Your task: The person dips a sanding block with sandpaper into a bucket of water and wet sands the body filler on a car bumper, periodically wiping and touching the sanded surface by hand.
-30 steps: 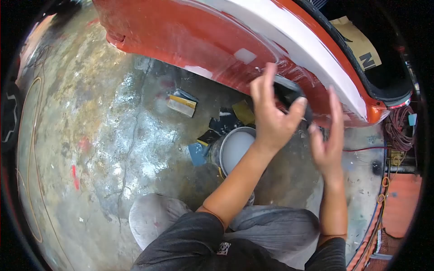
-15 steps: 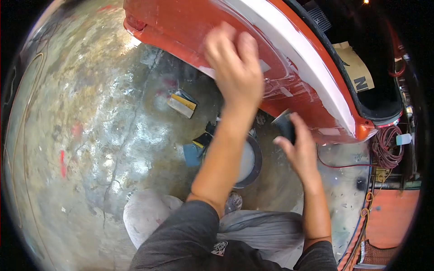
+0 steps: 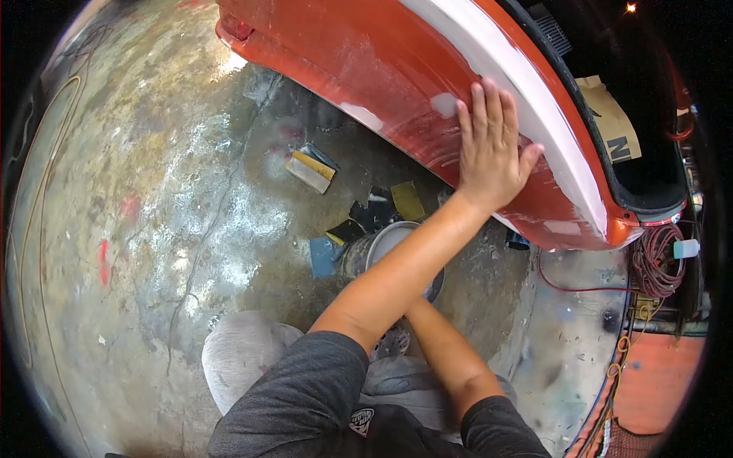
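My left hand [image 3: 492,156] lies flat, fingers spread, on the orange-red car body panel [image 3: 336,57], beside a broad white-coated strip [image 3: 527,84]. Smaller pale patches and wet-looking smears mark the panel around it. My right forearm [image 3: 450,347] passes beneath my left forearm, toward a round bucket [image 3: 378,248] of greyish liquid. The right hand itself is hidden there, so whatever it holds does not show. Dark sheets [image 3: 372,214] that look like sandpaper and an olive piece [image 3: 408,200] lie by the bucket.
A yellow-and-grey block [image 3: 311,172] and a blue sheet [image 3: 322,258] lie on the stained concrete floor [image 3: 145,229]. A dark cylindrical object [image 3: 517,240] sits under the panel's edge. Coiled reddish hose [image 3: 655,259] hangs at right, near brown paper [image 3: 608,114].
My left hand has moved right and settled flat on the panel. My right hand, which held a dark sheet or pad near the panel, has dropped left toward the bucket, out of sight.
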Available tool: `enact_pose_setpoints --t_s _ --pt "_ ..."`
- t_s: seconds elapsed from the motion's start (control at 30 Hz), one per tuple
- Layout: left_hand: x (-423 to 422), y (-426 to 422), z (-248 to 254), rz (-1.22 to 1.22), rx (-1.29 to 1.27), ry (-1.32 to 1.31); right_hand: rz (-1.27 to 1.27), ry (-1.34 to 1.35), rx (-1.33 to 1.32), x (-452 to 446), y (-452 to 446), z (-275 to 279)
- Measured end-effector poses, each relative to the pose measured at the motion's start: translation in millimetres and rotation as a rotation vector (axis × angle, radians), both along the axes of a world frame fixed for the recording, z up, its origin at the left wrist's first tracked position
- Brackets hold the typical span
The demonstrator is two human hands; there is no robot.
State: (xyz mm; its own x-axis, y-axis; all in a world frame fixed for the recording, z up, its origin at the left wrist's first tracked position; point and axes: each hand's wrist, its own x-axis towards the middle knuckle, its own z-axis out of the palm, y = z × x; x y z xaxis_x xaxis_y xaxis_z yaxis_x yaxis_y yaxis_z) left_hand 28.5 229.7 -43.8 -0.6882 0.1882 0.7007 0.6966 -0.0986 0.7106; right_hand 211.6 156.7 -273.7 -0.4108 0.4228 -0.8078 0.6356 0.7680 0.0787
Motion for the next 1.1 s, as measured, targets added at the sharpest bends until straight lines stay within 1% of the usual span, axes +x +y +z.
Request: enact_pose_setpoints --t_s 0.03,0.1,0.13,0.2,0.23,0.3,0.37,0.43,0.5,0.53,0.6,0.7,0.73,0.8,0.83,0.87,0.97,1.0,1.1 --pt "11.7 -1.3 -2.5 -0.065 0.006 -0.014 0.029 -0.005 -0.014 3.7 0.8 6.7" --pt "16.8 -8.7 -2.7 -0.092 -0.023 -0.023 0.120 -0.011 -0.046 10.2 9.0 39.7" --pt "15.0 -12.8 -1.3 -0.102 -0.032 -0.028 0.188 -0.003 -0.047 9.4 13.3 70.1" --pt "-12.0 -22.3 -3.3 0.061 -0.087 0.022 0.316 0.075 0.039 -3.7 18.1 157.5" --pt "-31.8 -26.5 -5.8 0.140 -0.110 0.040 0.371 0.156 0.128 -14.1 18.9 206.2" --pt "-83.0 -34.7 -12.9 0.311 -0.190 0.059 0.467 0.384 0.409 -42.9 15.6 288.0" --pt "-129.0 -40.9 -13.4 0.405 -0.036 -0.053 0.857 0.735 0.673 -78.2 27.3 343.4" --pt "-155.6 -62.7 0.2 0.388 0.000 -0.213 1.114 0.812 0.899 -120.2 45.1 373.7" --pt "-168.6 -49.0 -4.8 0.421 0.123 -0.213 1.235 0.884 0.992 -169.0 59.4 384.2" --pt "-170.7 -42.4 -7.3 0.438 0.181 -0.213 1.277 0.872 0.948 -191.4 51.8 389.7" --pt "-169.0 -36.0 -9.8 0.451 0.219 -0.224 1.346 0.849 0.852 -222.8 37.6 394.7" --pt "-165.8 -31.8 -7.9 0.460 0.244 -0.230 1.484 0.809 0.936 -193.0 79.6 396.3" --pt "-164.6 -31.8 -9.0 0.465 0.239 -0.228 1.465 0.712 0.951 -168.4 89.4 403.9" --pt "-165.8 -30.6 -7.6 0.472 0.242 -0.224 1.474 0.645 0.934 -132.4 108.4 418.2" --pt "-165.0 -29.5 -7.7 0.470 0.242 -0.227 1.476 0.610 0.927 -134.4 101.8 420.5" --pt "-165.4 -28.5 -8.2 0.473 0.242 -0.234 1.544 0.588 0.961 -143.6 98.2 421.6" --pt "-169.5 -23.6 -12.8 0.519 0.277 -0.185 1.489 0.645 0.981 -212.8 69.5 409.0" --pt "-167.9 -23.8 -15.1 0.515 0.271 -0.196 1.604 0.803 0.965 -244.5 68.6 399.3" --pt "-171.5 -23.0 -14.2 0.511 0.273 -0.207 1.651 0.851 1.017 -251.5 73.5 395.2"
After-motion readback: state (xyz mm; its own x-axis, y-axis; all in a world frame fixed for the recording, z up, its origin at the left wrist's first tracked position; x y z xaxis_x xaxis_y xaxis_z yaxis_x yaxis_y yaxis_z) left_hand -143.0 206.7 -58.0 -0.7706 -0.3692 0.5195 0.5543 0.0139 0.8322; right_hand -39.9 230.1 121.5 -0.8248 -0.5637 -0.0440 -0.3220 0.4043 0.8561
